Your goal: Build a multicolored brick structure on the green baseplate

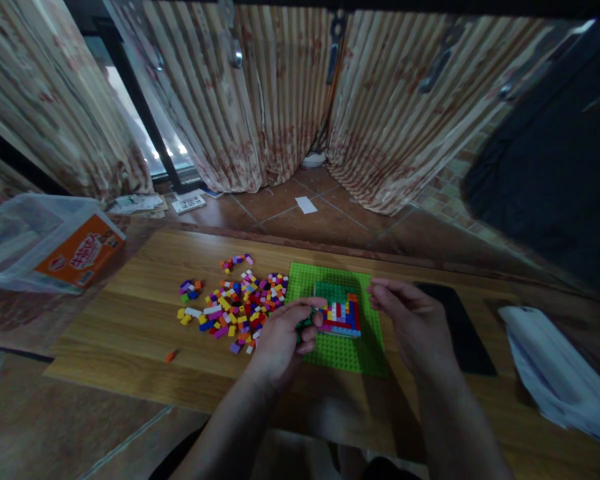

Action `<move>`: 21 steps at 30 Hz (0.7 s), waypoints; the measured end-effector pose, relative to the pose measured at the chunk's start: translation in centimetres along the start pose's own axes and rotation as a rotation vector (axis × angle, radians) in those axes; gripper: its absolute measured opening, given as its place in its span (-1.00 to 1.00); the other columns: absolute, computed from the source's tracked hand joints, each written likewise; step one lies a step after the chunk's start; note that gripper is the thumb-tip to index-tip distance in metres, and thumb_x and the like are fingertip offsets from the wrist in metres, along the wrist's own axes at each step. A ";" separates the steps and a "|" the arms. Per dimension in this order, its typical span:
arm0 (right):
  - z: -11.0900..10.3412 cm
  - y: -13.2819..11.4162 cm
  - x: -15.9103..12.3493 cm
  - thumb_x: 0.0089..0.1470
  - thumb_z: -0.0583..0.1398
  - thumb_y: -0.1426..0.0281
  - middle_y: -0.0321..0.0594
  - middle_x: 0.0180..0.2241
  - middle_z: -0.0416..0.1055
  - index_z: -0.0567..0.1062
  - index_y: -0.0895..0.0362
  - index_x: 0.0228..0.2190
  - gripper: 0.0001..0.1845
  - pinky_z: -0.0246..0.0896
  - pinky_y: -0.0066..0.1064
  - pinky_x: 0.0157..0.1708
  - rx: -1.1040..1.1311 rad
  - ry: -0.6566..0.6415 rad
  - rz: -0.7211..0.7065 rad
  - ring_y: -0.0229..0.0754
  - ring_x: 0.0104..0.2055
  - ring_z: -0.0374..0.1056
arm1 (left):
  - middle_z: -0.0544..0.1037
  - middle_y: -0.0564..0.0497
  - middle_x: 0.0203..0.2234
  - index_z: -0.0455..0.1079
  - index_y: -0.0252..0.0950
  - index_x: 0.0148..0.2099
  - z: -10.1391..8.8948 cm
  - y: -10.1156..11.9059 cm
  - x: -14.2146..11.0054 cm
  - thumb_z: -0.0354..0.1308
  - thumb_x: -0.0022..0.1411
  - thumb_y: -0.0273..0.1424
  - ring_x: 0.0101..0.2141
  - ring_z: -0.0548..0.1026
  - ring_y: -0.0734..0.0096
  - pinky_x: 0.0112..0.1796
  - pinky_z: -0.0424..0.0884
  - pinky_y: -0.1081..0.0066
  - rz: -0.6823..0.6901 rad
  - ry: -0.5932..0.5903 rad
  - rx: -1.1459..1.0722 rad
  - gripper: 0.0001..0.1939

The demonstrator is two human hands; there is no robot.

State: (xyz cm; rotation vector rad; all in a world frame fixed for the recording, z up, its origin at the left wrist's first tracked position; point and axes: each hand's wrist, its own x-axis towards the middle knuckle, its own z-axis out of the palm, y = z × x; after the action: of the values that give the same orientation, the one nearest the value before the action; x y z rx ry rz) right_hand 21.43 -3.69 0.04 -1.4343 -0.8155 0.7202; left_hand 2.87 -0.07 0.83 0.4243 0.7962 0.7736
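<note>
Wooden table (130, 300) with scattered bricks (250, 310)

A long table of pale brown wood grain. Left of its middle, small bricks in many colours lie in a loose heap, with one orange brick (171, 357) apart, nearer the front edge. Just right of the heap lies a bright green baseplate (353, 362). Farther right are a black mat (463, 327) and a white package (555, 353).

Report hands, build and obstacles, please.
Left hand holding green bricks. Right hand beside brick build, grip unclear. Build on green baseplate, partly hidden by left hand.

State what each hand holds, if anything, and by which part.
The left hand holds dark green bricks in curled fingers, gripped part hidden. Right hand: cannot tell.
</note>
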 end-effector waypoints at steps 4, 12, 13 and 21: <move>1.5 -1.1 -1.7 -0.01 0.33 0.23 -0.28 -0.38 0.58 0.65 -0.02 -0.32 -0.83 0.36 -0.37 -0.31 -0.056 -0.304 0.033 -0.22 -0.36 0.44 | 0.34 0.11 -0.57 0.41 -0.39 -0.10 0.2 0.0 -0.2 0.24 0.03 -0.44 -0.67 0.07 0.73 -0.65 -0.17 0.61 0.009 -0.062 -0.037 -0.66; 3.0 -1.3 -2.7 0.14 0.23 0.19 -0.28 -0.34 0.58 0.63 -0.04 -0.17 -0.74 0.37 -0.33 -0.19 -0.051 -0.555 0.034 -0.22 -0.30 0.47 | 0.27 0.20 -0.63 0.36 -0.34 0.02 0.5 0.0 -0.9 0.34 0.05 -0.39 -0.69 -0.01 0.76 -0.65 -0.17 0.63 0.032 -0.176 -0.015 -0.53; 3.1 -1.3 -2.7 0.13 0.24 0.20 -0.28 -0.34 0.57 0.64 -0.03 -0.20 -0.76 0.36 -0.33 -0.18 -0.041 -0.557 0.026 -0.22 -0.28 0.47 | 0.26 0.21 -0.64 0.36 -0.34 0.02 0.5 0.0 -1.0 0.35 0.05 -0.38 -0.69 -0.02 0.76 -0.65 -0.17 0.63 0.035 -0.181 -0.008 -0.53; 1.4 -1.5 -1.6 -0.08 0.35 0.20 -0.30 -0.48 0.53 0.63 0.01 -0.41 -0.82 0.34 -0.35 -0.36 -0.017 -0.292 0.043 -0.22 -0.43 0.41 | 0.27 0.18 -0.61 0.43 -0.38 -0.11 0.2 -0.1 -0.4 0.33 0.07 -0.30 -0.68 0.00 0.77 -0.66 -0.17 0.63 0.033 -0.097 0.039 -0.64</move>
State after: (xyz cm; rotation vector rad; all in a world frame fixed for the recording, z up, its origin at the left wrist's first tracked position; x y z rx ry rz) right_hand 19.27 -4.24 1.37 -1.3830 -1.0190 0.9731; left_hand 2.88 -0.46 1.13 0.5072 0.7160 0.7629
